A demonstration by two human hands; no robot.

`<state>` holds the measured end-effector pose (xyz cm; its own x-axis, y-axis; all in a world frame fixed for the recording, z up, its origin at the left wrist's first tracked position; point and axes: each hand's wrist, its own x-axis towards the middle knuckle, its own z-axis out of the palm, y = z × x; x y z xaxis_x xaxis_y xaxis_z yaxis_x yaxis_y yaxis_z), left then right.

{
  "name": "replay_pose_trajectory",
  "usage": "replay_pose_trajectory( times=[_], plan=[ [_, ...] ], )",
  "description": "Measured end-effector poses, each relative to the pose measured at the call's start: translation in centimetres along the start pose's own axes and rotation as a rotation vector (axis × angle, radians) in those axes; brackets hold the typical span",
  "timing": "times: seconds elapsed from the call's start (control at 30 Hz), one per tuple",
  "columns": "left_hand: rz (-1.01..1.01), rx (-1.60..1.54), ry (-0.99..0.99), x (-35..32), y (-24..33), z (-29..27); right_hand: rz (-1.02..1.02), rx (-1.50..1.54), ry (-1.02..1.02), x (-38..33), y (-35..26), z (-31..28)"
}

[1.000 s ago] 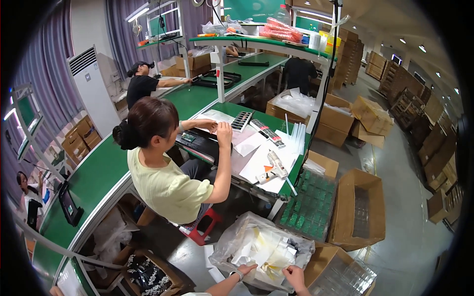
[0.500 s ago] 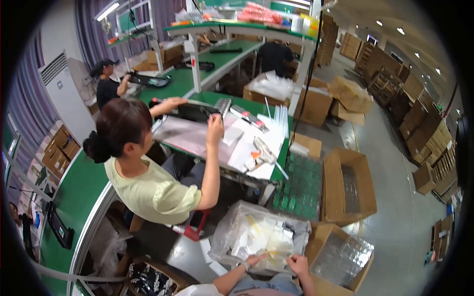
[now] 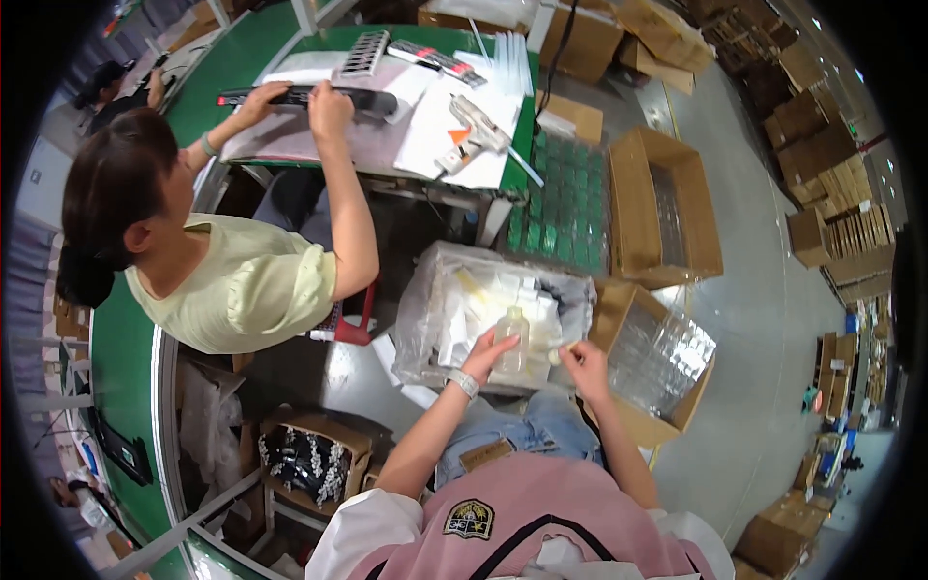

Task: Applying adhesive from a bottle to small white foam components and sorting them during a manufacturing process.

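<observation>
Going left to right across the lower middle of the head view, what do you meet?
Crate of dark parts → left hand → small bottle → right hand → box of clear trays.

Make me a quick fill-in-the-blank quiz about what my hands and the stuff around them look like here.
1. The left hand holds a small clear ____.
2. The bottle is over a box lined with clear ____.
3. The co-worker wears a pale ____ shirt.
4. The workbench top is ____.

Missing words: bottle; plastic; yellow; green
</observation>
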<state>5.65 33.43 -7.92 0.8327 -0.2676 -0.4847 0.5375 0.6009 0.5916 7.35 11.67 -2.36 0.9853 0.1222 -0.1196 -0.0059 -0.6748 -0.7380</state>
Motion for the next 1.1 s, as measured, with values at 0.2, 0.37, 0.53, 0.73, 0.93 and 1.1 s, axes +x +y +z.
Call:
replay_pose_trajectory(
  times=[0.2,0.37,0.53,0.73,0.93,1.1],
  plan=[
    [0.092,0.038,-0.054,-2.7,4.6,3.8,0.052,0.212,0.193,2.0,-7.0,-2.0],
    [0.175,0.123,-0.091,-4.2,6.0,5.9,-0.167,0.226,0.225,1.9,-12.0,-4.0],
    [0.200,0.210,-0.104,-4.3,6.4,7.4,-0.339,0.131,0.262,1.3,-12.8,-3.9],
    [0.181,0.256,-0.134,-4.3,6.2,8.0,-0.513,-0.151,0.268,2.1,-10.2,-4.2],
    [0.136,0.139,-0.167,-4.4,6.5,9.3,-0.360,-0.102,0.291,1.0,-8.3,-4.5],
    [0.138,0.167,-0.153,-5.0,6.5,9.7,-0.227,0.162,0.349,0.5,-9.4,-6.5]
  ],
)
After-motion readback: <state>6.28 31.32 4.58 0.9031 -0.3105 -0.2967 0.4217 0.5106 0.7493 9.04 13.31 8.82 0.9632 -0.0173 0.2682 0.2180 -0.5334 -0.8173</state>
